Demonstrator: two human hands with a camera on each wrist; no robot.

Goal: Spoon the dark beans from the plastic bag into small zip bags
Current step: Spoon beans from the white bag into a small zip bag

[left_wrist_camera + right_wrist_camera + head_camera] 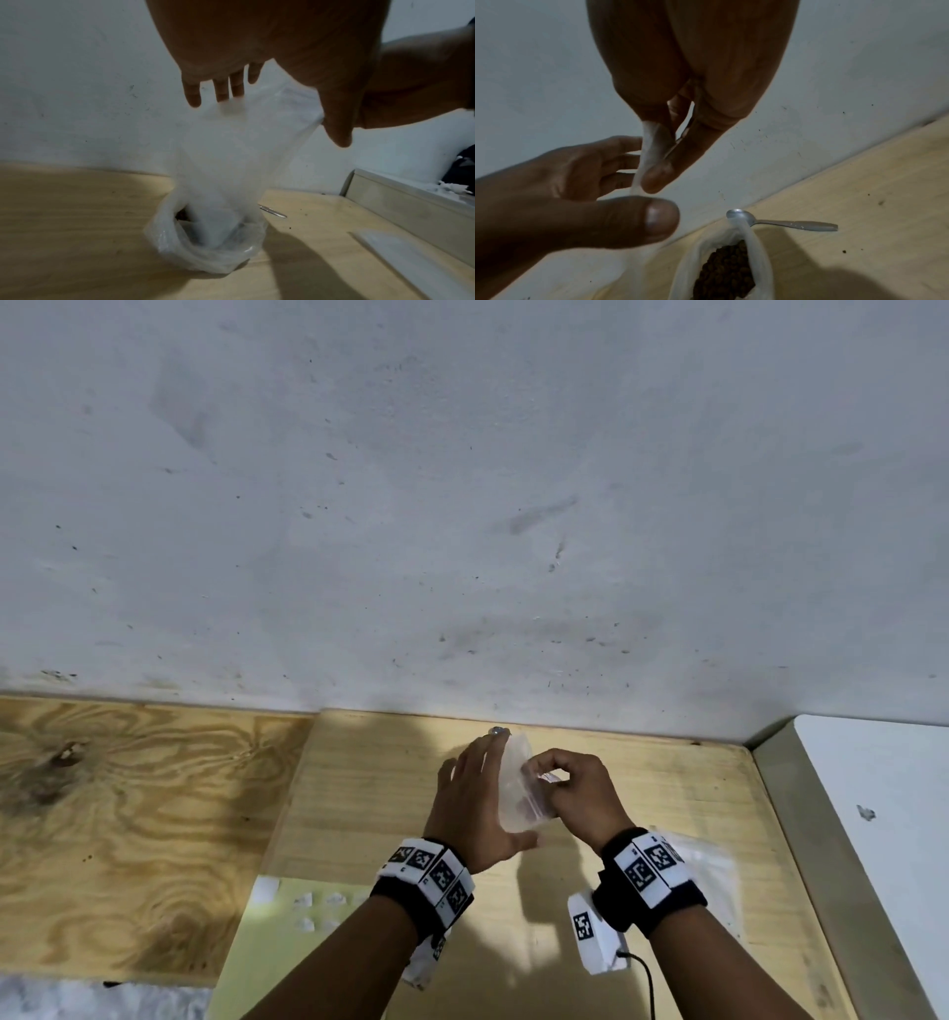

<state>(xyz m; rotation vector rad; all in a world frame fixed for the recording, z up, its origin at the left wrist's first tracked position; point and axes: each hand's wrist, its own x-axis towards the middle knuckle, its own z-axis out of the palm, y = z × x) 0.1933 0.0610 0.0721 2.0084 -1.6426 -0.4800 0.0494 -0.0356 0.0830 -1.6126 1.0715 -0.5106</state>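
Both hands hold up a small clear zip bag (pixel 513 796) over the pale wooden table (pixel 369 793). My left hand (pixel 475 796) lies along the bag's left side with straight fingers (pixel 192 95), thumb at its lower corner. My right hand (pixel 570 791) pinches the bag's top edge (pixel 652 146) between thumb and finger. Under the zip bag (pixel 231 152) sits the plastic bag (pixel 205 247), open, with dark beans (pixel 729 270) inside. A metal spoon (pixel 782 222) lies on the table just behind it. The hands hide the bean bag in the head view.
A flat pile of clear zip bags (pixel 703 860) lies on the table right of my right wrist. A white raised ledge (pixel 873 814) borders the table on the right, a grey wall (pixel 462 505) stands close behind, and a knotty plywood board (pixel 128 814) lies left.
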